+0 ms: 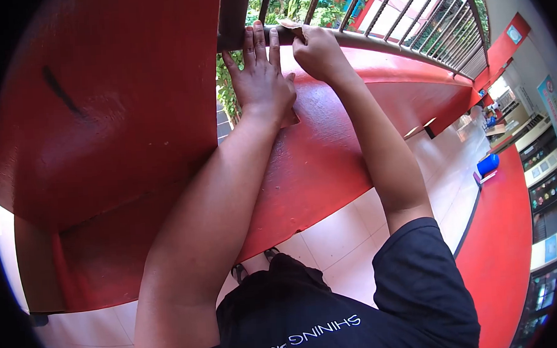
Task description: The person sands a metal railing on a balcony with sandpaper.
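Note:
My left hand lies with its fingers stretched out over the brown metal rail, near the red post. Just to its right, my right hand is closed on a small, bent tan piece of sandpaper, pressed against the same rail. Only the upper edge of this piece shows above the fingers. A flat brownish piece sits on the red ledge, partly hidden behind my left wrist; its kind I cannot make out.
Twisted metal bars rise from the rail. A wide red post stands on the left. Below the ledge is a tiled floor. Off to the right are a blue container and glass-fronted cabinets. Green plants grow behind the bars.

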Available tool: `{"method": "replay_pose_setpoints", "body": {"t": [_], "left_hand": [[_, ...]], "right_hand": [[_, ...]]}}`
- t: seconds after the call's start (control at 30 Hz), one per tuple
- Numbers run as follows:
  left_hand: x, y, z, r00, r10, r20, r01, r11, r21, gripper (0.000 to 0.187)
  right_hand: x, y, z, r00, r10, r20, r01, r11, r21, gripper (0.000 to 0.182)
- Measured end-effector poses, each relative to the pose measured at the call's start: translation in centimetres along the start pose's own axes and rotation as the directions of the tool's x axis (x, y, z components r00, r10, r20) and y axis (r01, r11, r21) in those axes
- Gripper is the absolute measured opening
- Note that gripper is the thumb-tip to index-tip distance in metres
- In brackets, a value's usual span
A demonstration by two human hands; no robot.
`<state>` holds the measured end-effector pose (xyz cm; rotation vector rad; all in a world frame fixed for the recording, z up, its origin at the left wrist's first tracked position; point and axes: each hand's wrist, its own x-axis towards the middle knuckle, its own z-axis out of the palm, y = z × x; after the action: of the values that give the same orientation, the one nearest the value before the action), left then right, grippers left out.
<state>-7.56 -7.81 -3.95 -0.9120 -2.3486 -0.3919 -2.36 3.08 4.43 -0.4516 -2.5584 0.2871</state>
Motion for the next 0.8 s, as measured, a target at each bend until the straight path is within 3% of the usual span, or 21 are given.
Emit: {"method": "replay_pose_setpoints", "body": {"t": [0.03,0.07,0.13,0.2,0.27,0.33,0.4,0.5,0.53,0.6,0.67,0.73,0.77,0.8], "left_hand": [[0.1,0.2,0.2,1.000,-0.010,0.001,0.010,1.000,0.022,0.089],[0.3,0.2,0.1,1.000,-0.030,0.000,0.030,0.999,0.043,0.090],[0.2,0.3,0.1,0.999,-0.038,0.007,0.038,0.999,0.017,0.091],[0.1,0.4,0.3,0.999,-0.041,0.005,0.041,0.999,0.012,0.092],[-0.1,0.3,0.4,0.999,-0.041,-0.006,0.041,0.999,-0.030,0.092],[-0.1,0.4,0.4,0.996,-0.082,-0.023,0.079,0.989,-0.123,0.092],[-0.2,0.6,0.7,0.995,-0.076,-0.062,0.065,0.984,-0.164,0.095],[-0.4,0.3,0.5,0.980,-0.155,-0.122,0.131,0.974,-0.185,0.102],[-0.4,0.2,0.6,0.958,-0.206,-0.200,0.145,0.949,-0.279,0.104],[-0.4,0.0,0.1,0.963,-0.237,-0.129,0.201,0.949,-0.242,0.106],[-0.6,0.0,-0.1,0.964,-0.246,-0.103,0.217,0.948,-0.235,0.107],[-0.5,-0.1,-0.1,0.962,-0.249,-0.107,0.219,0.947,-0.235,0.107],[-0.5,-0.1,-0.3,0.964,-0.253,-0.085,0.229,0.947,-0.226,0.108],[-0.5,-0.2,-0.4,0.964,-0.252,-0.083,0.229,0.949,-0.219,0.108]], "right_hand": [[0.0,0.5,0.5,1.000,-0.001,0.001,0.001,1.000,-0.009,0.051],[0.2,1.5,1.6,0.981,-0.165,-0.102,0.163,0.986,-0.024,0.048],[0.8,2.6,2.8,0.832,-0.470,-0.295,0.467,0.880,-0.087,0.042],[1.4,3.1,3.1,0.862,-0.423,-0.280,0.413,0.906,-0.095,0.040],[0.8,3.4,3.2,0.925,-0.309,-0.222,0.333,0.939,0.081,0.041],[-0.6,4.3,2.7,0.934,-0.302,-0.190,0.314,0.949,0.035,0.042],[-0.7,4.9,2.0,0.981,-0.092,-0.172,0.102,0.993,0.050,0.049],[-1.4,3.9,5.7,0.899,-0.318,-0.300,0.294,0.948,-0.124,0.056],[-1.5,3.9,4.9,0.902,-0.312,-0.298,0.290,0.950,-0.118,0.056],[-1.8,3.7,2.7,0.972,-0.095,-0.213,0.060,0.984,-0.165,0.056],[-1.9,3.6,4.4,0.946,-0.152,-0.286,0.091,0.973,-0.214,0.055],[-1.7,3.5,5.1,0.900,-0.294,-0.322,0.256,0.954,-0.154,0.053],[-2.2,2.8,2.9,0.965,-0.160,-0.206,0.127,0.978,-0.165,0.052],[-1.9,3.3,2.4,0.969,-0.080,-0.236,0.048,0.990,-0.136,0.051]]}}
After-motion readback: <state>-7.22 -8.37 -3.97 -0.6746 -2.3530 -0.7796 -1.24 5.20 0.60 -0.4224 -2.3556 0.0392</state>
